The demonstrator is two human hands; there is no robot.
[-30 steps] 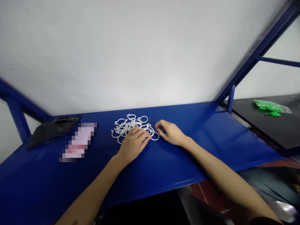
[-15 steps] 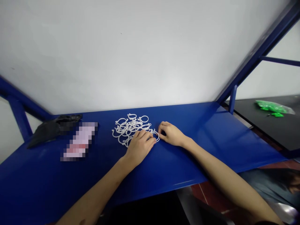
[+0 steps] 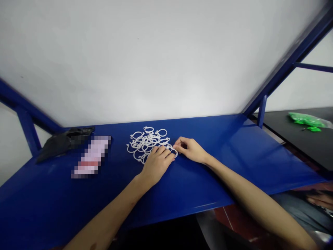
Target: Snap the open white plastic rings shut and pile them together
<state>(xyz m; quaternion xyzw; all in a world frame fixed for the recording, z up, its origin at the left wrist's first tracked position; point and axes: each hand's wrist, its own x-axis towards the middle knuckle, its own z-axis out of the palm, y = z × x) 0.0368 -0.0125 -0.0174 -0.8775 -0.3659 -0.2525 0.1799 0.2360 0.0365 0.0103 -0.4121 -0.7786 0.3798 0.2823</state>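
A loose pile of white plastic rings (image 3: 142, 140), several of them with a small eyelet or knob at the ends, lies on the blue table. Over the near right edge of the pile is my left hand (image 3: 158, 165), palm down, its fingers bent together at the lower side of one white plastic ring (image 3: 176, 153). From the right, my right hand (image 3: 191, 150) pinches the same ring between thumb and forefinger. My fingers cover part of that ring and some rings beneath.
On the left of the blue table (image 3: 234, 180) lie a black plastic bag (image 3: 56, 146) and a blurred-out pinkish item (image 3: 95, 151). Blue frame bars rise at both sides before a white wall. A black table at right holds a bag of green pieces (image 3: 307, 119); another person's hand (image 3: 321, 199) shows below.
The view has shifted slightly, so the table things appear a little further right. My right fingers have drawn closer together at the ring; my left hand stays by it.
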